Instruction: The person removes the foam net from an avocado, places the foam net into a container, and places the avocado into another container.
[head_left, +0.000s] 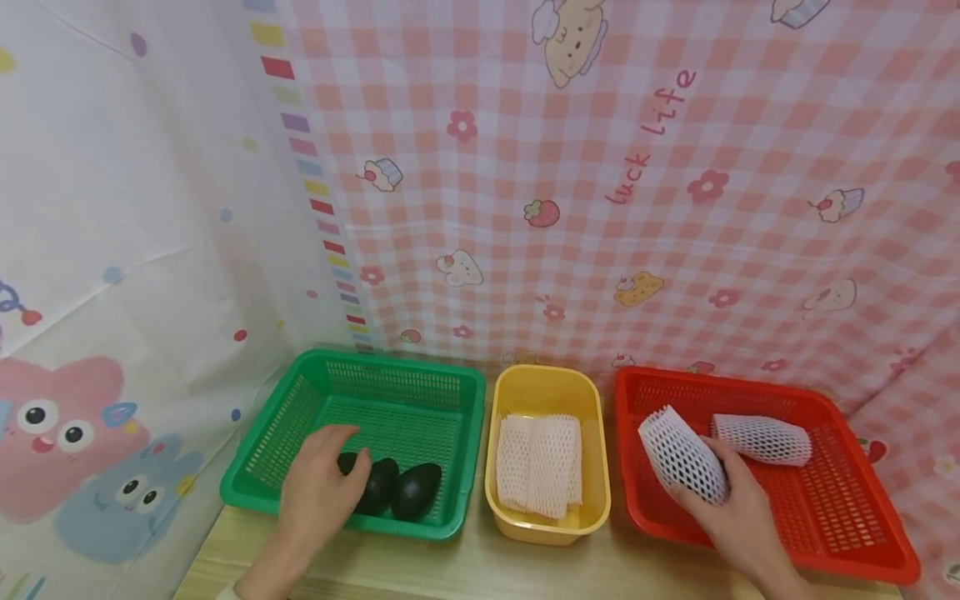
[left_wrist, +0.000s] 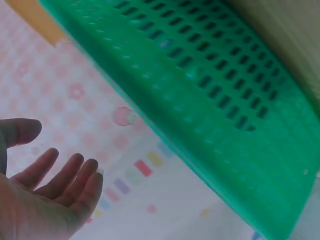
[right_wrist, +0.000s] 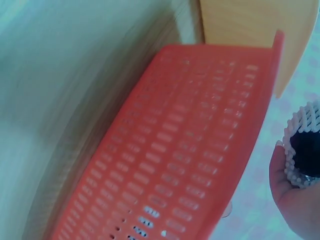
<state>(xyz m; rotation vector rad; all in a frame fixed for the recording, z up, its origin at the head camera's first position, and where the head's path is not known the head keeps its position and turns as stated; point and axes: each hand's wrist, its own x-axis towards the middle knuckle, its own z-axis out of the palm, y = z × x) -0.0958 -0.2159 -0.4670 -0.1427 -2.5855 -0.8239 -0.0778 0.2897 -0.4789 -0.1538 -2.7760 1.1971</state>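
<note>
Right hand (head_left: pixel 731 500), head view 4 o'clock: grips white net sleeve (head_left: pixel 681 454) over red basket (head_left: pixel 795 510) | right wrist view alone bares dark fruit (right_wrist: pixel 306 155) in its end, 3 o'clock | left hand (head_left: pixel 322 479): fingers loosely bent, parted | head view alone: loose dark fruits (head_left: pixel 415 493), its 3 o'clock, in green basket (head_left: pixel 477 442)

A pale wood-grain table (head_left: pixel 420 567) carries a green basket (head_left: pixel 401 421), a yellow bin (head_left: pixel 546 533) and a red basket (head_left: pixel 787 500).

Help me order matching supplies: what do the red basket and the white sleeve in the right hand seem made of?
Red basket: likely molded plastic with a slight sheen, given its smooth rim and regular slots.
White sleeve: probably matte plastic foam, judging by its thick mesh strands.
</note>
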